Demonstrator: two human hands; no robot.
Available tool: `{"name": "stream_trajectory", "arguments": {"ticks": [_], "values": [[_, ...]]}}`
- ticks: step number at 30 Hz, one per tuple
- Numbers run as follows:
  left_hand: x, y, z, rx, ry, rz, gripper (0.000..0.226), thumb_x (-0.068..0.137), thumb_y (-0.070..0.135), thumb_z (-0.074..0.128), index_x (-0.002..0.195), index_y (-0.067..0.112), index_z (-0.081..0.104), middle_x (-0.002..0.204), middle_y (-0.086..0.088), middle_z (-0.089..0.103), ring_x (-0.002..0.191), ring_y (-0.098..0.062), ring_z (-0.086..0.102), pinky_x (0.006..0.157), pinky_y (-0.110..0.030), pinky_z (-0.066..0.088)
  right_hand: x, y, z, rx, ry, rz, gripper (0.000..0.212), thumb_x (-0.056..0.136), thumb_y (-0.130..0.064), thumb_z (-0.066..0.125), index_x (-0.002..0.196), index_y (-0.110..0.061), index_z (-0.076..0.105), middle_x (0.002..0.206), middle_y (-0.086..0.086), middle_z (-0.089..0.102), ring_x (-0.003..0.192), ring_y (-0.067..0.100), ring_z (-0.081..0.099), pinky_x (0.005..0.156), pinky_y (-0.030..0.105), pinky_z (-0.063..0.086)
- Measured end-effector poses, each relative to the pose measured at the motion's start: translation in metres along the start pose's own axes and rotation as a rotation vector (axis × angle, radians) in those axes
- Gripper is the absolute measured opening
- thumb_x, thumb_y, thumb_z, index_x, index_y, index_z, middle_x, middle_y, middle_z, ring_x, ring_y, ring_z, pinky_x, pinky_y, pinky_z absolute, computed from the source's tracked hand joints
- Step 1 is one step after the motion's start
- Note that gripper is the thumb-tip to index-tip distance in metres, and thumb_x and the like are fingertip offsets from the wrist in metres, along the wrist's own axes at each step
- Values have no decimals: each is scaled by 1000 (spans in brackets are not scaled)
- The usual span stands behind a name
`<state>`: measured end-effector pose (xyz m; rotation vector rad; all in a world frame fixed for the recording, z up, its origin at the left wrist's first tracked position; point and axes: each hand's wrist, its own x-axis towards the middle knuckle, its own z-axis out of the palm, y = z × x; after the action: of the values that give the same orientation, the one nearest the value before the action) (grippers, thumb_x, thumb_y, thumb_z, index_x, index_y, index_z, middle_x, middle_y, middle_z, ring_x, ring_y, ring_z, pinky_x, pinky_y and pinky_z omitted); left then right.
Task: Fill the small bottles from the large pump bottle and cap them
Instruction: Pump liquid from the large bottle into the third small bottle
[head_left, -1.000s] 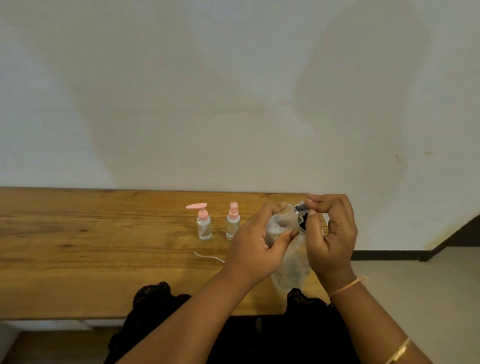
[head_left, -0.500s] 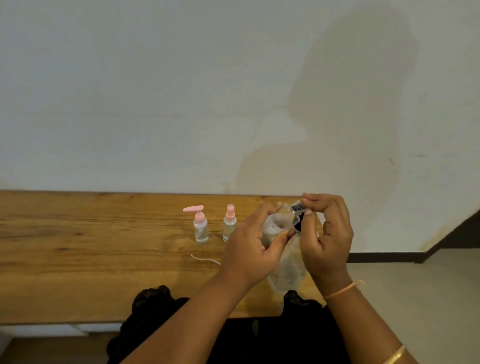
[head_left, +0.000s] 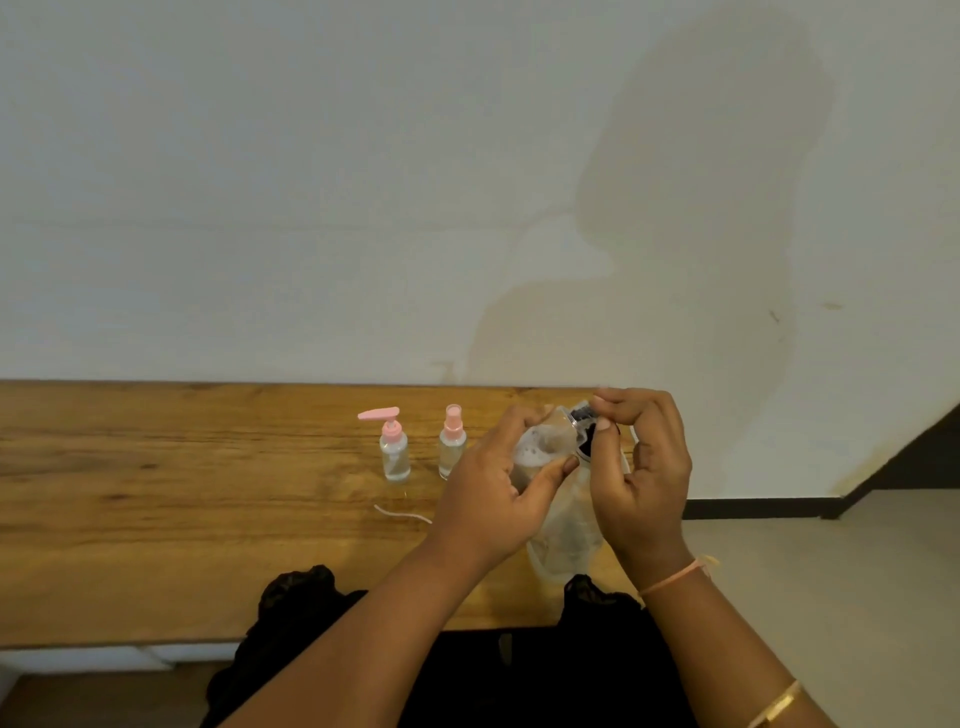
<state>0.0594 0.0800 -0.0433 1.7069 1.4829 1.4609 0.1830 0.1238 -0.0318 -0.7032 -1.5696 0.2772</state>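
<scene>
Currently, my left hand (head_left: 498, 488) grips a clear pouch (head_left: 566, 540) at lower centre; my right hand (head_left: 639, 478) pinches its labelled top. Left of it, 2 capped bottles, the pump-top bottle (head_left: 395, 457) and the spray-top bottle (head_left: 451, 452), stand apparently finished.

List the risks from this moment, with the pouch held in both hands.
1. The left hand grips the clear pouch while the right hand pinches its labelled top. If it gives suddenly, whatever is inside may spill onto the table.
2. The pump bottle and the spray bottle stand close to the left hand, so a jerk could topple them.
3. The thin white tube lies loose and could be swept off.
</scene>
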Motion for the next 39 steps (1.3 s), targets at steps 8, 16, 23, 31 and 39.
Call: {"name": "stream_trajectory", "arguments": {"ticks": [8,16,23,31,39], "values": [[1,4,-2,-12,25,30,38,80,50,60,114,36,51,95,11,66,74,-30,66,64,-48,55,3,-4,0,-6,16,13,16,86,-6,45,92,-13,58,94,4,55,96,-1,55,83,14,46],[2,1,-2,13,-47,-10,35,79,52,58,109,38,48,94,12,65,73,-29,66,61,-48,53,0,7,-3,-52,-25,-48,18,85,-2,45,87,2,62,94,4,53,95,5,55,86,12,44],[-1,5,-2,41,-2,54,38,80,52,58,114,40,46,97,14,64,75,-30,66,65,-45,54,0,-4,-7,-65,-6,-31,19,88,-5,46,91,0,64,97,4,56,100,-3,54,87,12,44],[0,1,-1,51,4,53,37,81,51,57,114,38,48,94,9,66,74,-29,66,64,-46,54,2,1,-2,-15,10,-11,16,85,-5,45,89,-11,59,92,1,54,95,-2,55,83,13,46],[-1,-1,0,28,-11,44,37,81,51,58,113,32,49,91,10,66,71,-28,66,60,-46,53,0,0,-3,-6,-3,8,18,84,-5,45,87,-4,63,91,2,55,96,-1,55,84,13,45]]}}
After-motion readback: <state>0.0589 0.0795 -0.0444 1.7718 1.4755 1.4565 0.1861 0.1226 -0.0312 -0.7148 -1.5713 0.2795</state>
